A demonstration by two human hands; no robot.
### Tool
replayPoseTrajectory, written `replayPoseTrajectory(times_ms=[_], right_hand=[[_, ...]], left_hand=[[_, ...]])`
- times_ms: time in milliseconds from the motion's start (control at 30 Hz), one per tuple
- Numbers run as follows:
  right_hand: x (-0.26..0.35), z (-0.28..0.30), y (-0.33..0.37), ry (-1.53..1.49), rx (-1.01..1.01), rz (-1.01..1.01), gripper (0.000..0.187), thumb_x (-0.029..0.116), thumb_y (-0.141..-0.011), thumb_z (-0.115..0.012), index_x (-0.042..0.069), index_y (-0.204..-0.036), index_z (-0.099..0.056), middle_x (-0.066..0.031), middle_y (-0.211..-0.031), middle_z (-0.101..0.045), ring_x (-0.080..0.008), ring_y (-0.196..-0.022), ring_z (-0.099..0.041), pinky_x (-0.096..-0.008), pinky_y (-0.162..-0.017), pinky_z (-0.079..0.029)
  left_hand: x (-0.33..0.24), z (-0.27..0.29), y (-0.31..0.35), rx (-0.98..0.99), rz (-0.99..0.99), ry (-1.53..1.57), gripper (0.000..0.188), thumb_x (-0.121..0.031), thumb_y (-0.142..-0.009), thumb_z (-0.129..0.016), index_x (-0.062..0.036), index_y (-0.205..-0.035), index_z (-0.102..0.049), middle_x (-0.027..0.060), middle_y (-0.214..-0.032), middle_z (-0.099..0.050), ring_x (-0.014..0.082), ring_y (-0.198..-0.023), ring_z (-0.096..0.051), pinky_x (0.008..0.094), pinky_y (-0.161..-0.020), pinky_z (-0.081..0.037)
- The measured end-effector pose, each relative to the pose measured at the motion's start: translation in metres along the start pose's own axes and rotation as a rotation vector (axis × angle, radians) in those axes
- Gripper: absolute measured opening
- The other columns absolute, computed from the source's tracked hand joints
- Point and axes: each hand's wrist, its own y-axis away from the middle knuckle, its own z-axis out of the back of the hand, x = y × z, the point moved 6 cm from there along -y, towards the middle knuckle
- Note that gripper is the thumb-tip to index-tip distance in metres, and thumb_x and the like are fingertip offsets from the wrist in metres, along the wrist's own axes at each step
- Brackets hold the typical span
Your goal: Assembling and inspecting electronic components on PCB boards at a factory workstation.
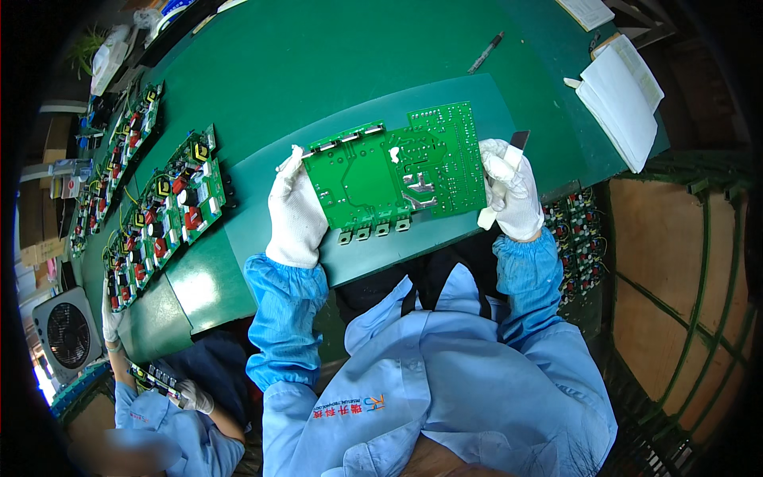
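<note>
Between my two gloved hands a green circuit board [358,179] is held up over the table, its solder side facing me. My left hand [296,207] grips the board's left edge, fingers closed. My right hand [513,191] is at the right edge, closed around a flat white-handled tool [514,153] with a dark end; whether its fingers also pinch the board is hard to make out. Silvery solder patches and a white spot show on the board. Metal-tabbed parts stick out along its lower edge. Its component side is hidden.
Rows of populated circuit boards [171,203] stand on the left of the green table [318,71]. A pen [486,52] lies at the back, with papers [620,103] at the right. More boards [576,246] sit below the right edge. A co-worker's gloved hand [193,395] holds a board at lower left.
</note>
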Motion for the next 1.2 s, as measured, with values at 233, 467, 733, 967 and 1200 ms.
replayPoseTrajectory(times_ms=[233,467,733,967,1200], right_hand=[[0.005,-0.006,0.002,-0.004,0.021,0.036,0.026,0.021,-0.088,-0.054,-0.001,-0.101,-0.059,0.0016,-0.067,-0.054,-0.001,-0.043,-0.035,-0.0174,-0.039,-0.026],[0.002,-0.005,0.0,-0.027,-0.003,-0.005,0.023,0.021,-0.087,-0.057,0.001,-0.099,-0.057,0.0013,-0.078,-0.058,0.0013,-0.044,-0.035,-0.0162,-0.037,-0.023],[0.012,-0.01,0.003,0.044,0.016,0.167,0.03,0.02,-0.089,-0.053,-0.002,-0.108,-0.057,0.0006,-0.07,-0.055,-0.0003,-0.044,-0.033,-0.0159,-0.037,-0.023],[-0.014,-0.043,0.029,-0.328,0.201,-0.017,0.033,0.019,-0.095,-0.039,-0.003,-0.119,-0.045,-0.0091,-0.076,-0.056,-0.0049,-0.046,-0.038,-0.0154,-0.038,-0.03],[-0.034,-0.028,0.044,-0.589,0.179,-0.327,0.025,0.021,-0.096,-0.038,0.001,-0.108,-0.049,-0.0104,-0.074,-0.058,-0.0061,-0.047,-0.04,-0.0164,-0.038,-0.033]], left_hand=[[0.002,0.001,0.0,0.009,0.012,0.049,0.018,-0.025,-0.091,-0.053,-0.0086,-0.097,-0.055,0.0069,-0.101,-0.056,0.0229,-0.099,-0.055,0.0417,-0.088,-0.043],[0.002,0.013,-0.01,0.073,-0.102,-0.015,0.018,-0.023,-0.091,-0.053,-0.0079,-0.1,-0.055,0.0047,-0.102,-0.056,0.0186,-0.101,-0.053,0.0362,-0.09,-0.042],[0.006,0.025,-0.007,-0.003,-0.179,-0.048,0.022,-0.024,-0.092,-0.053,-0.0074,-0.107,-0.054,0.004,-0.107,-0.056,0.0158,-0.103,-0.052,0.0326,-0.094,-0.041],[-0.001,0.02,0.0,0.02,-0.147,-0.035,0.025,-0.027,-0.095,-0.048,-0.008,-0.11,-0.052,0.0049,-0.11,-0.055,0.0169,-0.104,-0.053,0.033,-0.093,-0.044],[0.014,-0.029,0.008,0.064,-0.057,-0.086,0.031,-0.033,-0.094,-0.046,-0.0084,-0.114,-0.05,0.0062,-0.116,-0.054,0.0179,-0.101,-0.056,0.0341,-0.088,-0.047]])
